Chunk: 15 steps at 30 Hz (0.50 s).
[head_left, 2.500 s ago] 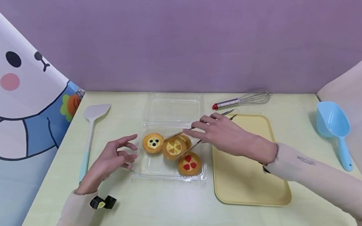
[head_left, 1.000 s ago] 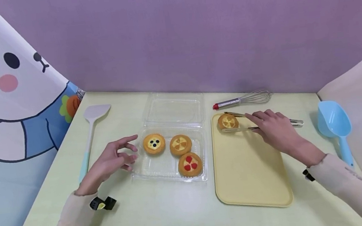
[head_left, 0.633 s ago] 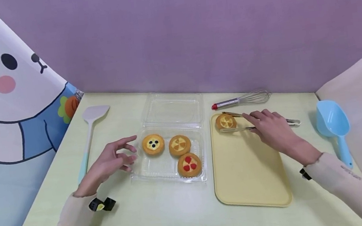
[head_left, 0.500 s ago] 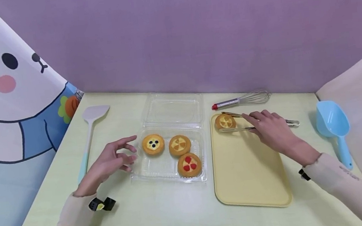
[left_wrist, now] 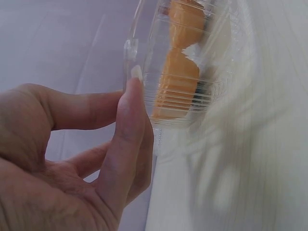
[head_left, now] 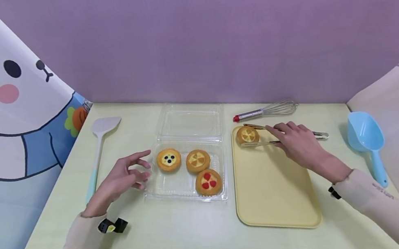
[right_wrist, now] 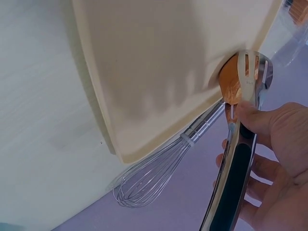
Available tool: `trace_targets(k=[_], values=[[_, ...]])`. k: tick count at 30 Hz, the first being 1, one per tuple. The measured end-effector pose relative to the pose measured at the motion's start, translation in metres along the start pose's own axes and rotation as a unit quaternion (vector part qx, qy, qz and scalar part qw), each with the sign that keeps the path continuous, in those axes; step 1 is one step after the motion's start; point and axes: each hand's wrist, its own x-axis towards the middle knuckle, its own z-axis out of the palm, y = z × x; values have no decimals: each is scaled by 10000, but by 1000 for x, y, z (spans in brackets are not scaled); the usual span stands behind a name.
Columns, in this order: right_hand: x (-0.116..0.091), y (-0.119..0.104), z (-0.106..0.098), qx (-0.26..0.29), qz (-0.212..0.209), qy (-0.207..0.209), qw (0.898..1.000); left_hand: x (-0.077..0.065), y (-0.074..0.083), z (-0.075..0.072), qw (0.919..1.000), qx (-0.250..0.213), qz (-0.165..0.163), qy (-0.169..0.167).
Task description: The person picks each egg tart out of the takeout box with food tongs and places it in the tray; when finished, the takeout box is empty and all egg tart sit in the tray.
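My right hand (head_left: 299, 144) grips metal tongs (head_left: 260, 143) with dark handle grips, seen close in the right wrist view. Between the tongs' tips sits a round tart (head_left: 248, 134) with a wedge-patterned top, at the far left corner of the yellow tray (head_left: 277, 189). At left, a hinged clear plastic container (head_left: 177, 184) lies with its lid folded back. Inside are a blue-dotted tart (head_left: 168, 159), a wedge-patterned tart (head_left: 198, 160) and a red-topped tart (head_left: 208, 182). My left hand (head_left: 124, 176) has loosely bent, spread fingers, with fingertips right at the container's left rim.
A whisk (head_left: 268, 111) with a red handle end lies behind the tray. To the right rests a blue scoop (head_left: 366, 138). A spatula (head_left: 99, 148) lies left of the container. A purple backdrop (head_left: 212, 41) rises behind the table.
My right hand has moved right from over the container to the tray, carrying a wedge-patterned tart in the tongs to the far left corner. My left hand stays by the container.
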Motion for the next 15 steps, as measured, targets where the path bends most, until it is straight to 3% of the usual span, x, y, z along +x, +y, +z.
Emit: trace_targets(k=[15], values=[[-1,1,-2,31,-2,140,9999,1,0,0,10000,48,-3,-5]])
